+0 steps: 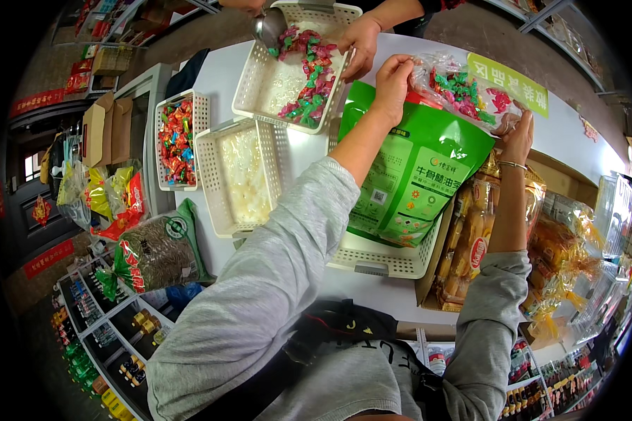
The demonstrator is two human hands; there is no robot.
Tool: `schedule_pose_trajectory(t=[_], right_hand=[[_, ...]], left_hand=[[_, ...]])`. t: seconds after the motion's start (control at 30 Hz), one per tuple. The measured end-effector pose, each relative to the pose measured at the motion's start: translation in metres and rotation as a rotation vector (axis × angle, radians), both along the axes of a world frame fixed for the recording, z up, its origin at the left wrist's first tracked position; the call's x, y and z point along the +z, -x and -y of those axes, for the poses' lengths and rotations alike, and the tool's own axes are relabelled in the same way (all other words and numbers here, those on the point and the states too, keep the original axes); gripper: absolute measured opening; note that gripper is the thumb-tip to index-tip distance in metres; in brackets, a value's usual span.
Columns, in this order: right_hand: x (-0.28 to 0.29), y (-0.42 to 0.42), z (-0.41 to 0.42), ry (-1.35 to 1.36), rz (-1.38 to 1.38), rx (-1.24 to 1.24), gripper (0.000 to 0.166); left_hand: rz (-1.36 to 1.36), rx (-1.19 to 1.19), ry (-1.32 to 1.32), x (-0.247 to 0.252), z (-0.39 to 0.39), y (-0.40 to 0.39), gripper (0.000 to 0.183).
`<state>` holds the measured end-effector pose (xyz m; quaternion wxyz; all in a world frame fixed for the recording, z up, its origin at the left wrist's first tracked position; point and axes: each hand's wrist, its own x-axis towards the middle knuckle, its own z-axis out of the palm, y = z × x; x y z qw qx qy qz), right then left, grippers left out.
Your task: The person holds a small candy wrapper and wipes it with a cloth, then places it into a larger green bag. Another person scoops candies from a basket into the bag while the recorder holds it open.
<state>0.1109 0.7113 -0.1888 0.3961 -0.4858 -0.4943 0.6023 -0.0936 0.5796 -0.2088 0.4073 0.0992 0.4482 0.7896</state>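
Observation:
A clear plastic bag [426, 68] of wrapped candies [459, 90] is stretched between my hands. Its left end is pinched in my left hand [392, 87], while my right hand [517, 138] grips the right end. Just below the bag, a large green food pouch [384, 173] leans in a white perforated basket [416, 266]. Across the table, another person's hand [362, 44] steadies a white basket [253, 97] partly filled with pink, red and green wrapped candies [316, 73]. That person's other hand [245, 4] is by a metal scoop [269, 29].
A white basket [205, 184] with a pale bottom stands left of the pouch, beside a basket of red-wrapped candies [176, 142]. On the right are a cardboard box [429, 284] of packaged bread [471, 231] and more bagged goods [558, 237]. A green-ended sack [158, 252] sits at left.

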Motion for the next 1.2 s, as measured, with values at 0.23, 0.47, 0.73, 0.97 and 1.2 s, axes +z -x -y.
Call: schedule_pose_trajectory(t=[0.23,0.47,0.73,0.97,1.2], right_hand=[[0.001,0.003,0.001,0.007,-0.029,-0.008,0.037],[-0.007,-0.001,-0.004,0.009,-0.058,0.017,0.038],[-0.007,0.000,-0.003,0.025,-0.076,0.017,0.038],[-0.003,0.002,0.000,0.006,-0.074,0.033,0.038],[-0.005,0.001,-0.001,-0.002,-0.062,0.035,0.039]], left_hand=[[-0.012,-0.031,-0.003,-0.003,0.001,0.002,0.010],[-0.012,-0.019,0.008,0.000,0.000,0.000,0.010],[-0.002,-0.034,-0.003,0.002,0.001,0.000,0.010],[-0.008,-0.031,0.003,0.001,0.001,0.001,0.010],[-0.005,-0.010,0.009,0.001,-0.002,-0.001,0.010]])
